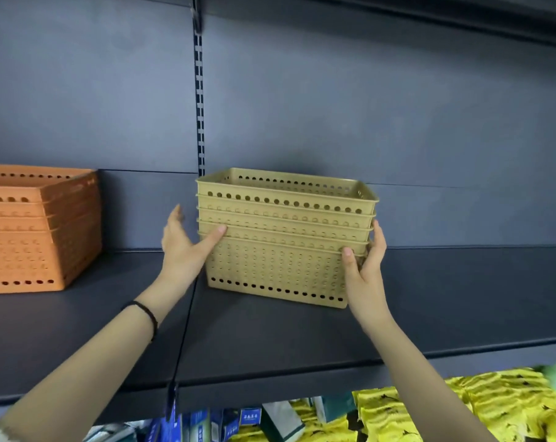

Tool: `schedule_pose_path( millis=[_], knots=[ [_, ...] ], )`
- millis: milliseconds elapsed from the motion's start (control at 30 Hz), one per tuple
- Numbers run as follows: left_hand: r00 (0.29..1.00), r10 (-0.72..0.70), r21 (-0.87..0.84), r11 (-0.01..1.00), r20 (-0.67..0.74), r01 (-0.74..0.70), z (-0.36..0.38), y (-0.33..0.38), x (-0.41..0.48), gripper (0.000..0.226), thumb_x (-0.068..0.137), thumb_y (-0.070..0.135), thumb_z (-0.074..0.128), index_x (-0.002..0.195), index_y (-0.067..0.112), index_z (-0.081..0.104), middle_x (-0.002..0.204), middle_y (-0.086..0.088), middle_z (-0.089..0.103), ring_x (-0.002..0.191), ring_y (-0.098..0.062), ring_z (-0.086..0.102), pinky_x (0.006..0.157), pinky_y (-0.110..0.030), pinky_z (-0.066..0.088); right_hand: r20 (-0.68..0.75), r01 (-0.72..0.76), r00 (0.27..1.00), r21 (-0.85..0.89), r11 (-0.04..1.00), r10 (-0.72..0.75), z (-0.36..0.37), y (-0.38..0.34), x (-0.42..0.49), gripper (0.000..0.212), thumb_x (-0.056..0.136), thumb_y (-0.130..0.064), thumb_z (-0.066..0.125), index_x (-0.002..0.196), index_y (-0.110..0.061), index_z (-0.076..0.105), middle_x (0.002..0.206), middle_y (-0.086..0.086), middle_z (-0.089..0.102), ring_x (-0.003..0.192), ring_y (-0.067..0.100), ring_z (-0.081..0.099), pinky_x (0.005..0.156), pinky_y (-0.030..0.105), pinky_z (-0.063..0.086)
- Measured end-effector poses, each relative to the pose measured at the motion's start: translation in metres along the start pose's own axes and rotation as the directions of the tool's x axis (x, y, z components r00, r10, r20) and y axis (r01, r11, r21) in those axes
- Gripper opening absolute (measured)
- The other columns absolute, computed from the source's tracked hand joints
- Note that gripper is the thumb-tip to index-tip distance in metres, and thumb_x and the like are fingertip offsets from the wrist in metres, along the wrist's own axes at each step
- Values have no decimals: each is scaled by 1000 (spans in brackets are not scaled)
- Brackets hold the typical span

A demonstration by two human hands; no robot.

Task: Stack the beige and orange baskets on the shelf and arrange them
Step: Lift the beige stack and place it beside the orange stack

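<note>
On the dark shelf (302,339) stand two nested stacks of perforated plastic baskets, both referenced below to the slotted upright (199,100) in the back panel. Beige stack (283,237): five rims can be counted, nested one inside the next; it sits just right of the upright's foot, its base on the shelf board. Each basket is rectangular with rounded corners, a flat lip and walls pierced by rows of round holes; the surface is matte. Orange stack (37,228): about five rims show, same shape and hole pattern; it stands well left of the upright and is partly cut off by the frame edge. Left hand (184,247): open, palm against the left end of the beige stack, thumb laid across the front of the lower rims, fingers extended along the side. Right hand (364,260): spread around the stack's right front corner, thumb on the front wall, fingers wrapped behind the corner. One black band (144,314) circles the left wrist. Below the shelf, right of the upright, lie yellow crinkled packets (461,409); blue boxes (206,422) sit directly beneath it.
</note>
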State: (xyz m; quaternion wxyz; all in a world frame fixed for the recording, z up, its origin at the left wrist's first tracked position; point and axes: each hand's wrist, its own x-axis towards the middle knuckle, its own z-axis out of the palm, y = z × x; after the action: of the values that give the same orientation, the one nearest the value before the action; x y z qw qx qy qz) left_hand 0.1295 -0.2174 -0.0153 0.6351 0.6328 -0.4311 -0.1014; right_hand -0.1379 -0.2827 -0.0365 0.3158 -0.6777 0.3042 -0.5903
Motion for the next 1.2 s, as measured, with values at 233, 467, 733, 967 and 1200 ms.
schedule_pose_path(
  millis=[233, 467, 733, 967, 1200],
  knots=[
    [947, -96, -330, 923, 305, 200, 21, -1, 1, 115, 60, 51, 82, 151, 35, 14, 138, 12, 52, 122, -7, 53, 110, -42, 37, 61, -247, 969, 150, 957, 240, -6, 13, 13, 68, 100, -39, 43, 152, -40, -1, 142, -19, 38, 134, 7, 38, 115, 37, 30],
    [961, -82, -369, 912, 264, 179, 19, 11, -23, 85, 68, 39, 74, 142, 35, 32, 125, 7, 65, 115, -13, 62, 103, -47, 44, 91, -284, 959, 228, 931, 269, -6, 14, 10, 56, 99, -47, 40, 148, -46, 12, 133, -26, 48, 113, -13, 45, 95, 25, 37],
    [980, -57, -387, 913, 192, 129, -6, 19, -60, 75, 73, 34, 76, 139, 35, 39, 125, 7, 66, 114, -11, 63, 98, -39, 48, -16, -245, 964, 325, 913, 264, 6, 9, -1, 53, 98, -43, 47, 146, -41, 24, 126, -29, 52, 116, -7, 49, 94, 27, 39],
    [999, -6, -335, 942, 52, 23, -78, 38, -83, 75, 71, 36, 71, 139, 33, 39, 126, 10, 64, 114, -7, 61, 94, -32, 48, 69, -231, 973, 362, 903, 221, 48, -39, -23, 50, 98, -46, 47, 143, -49, 25, 121, -35, 51, 113, -11, 49, 93, 24, 39],
    [999, -17, -275, 962, -45, 4, -186, 47, -117, 73, 71, 38, 69, 137, 34, 38, 120, 13, 66, 99, 0, 66, 78, -25, 49, 32, -180, 983, 392, 902, 182, 116, -102, -79, 46, 98, -42, 47, 142, -43, 30, 114, -34, 56, 91, -24, 56, 84, 20, 42]
  ],
)
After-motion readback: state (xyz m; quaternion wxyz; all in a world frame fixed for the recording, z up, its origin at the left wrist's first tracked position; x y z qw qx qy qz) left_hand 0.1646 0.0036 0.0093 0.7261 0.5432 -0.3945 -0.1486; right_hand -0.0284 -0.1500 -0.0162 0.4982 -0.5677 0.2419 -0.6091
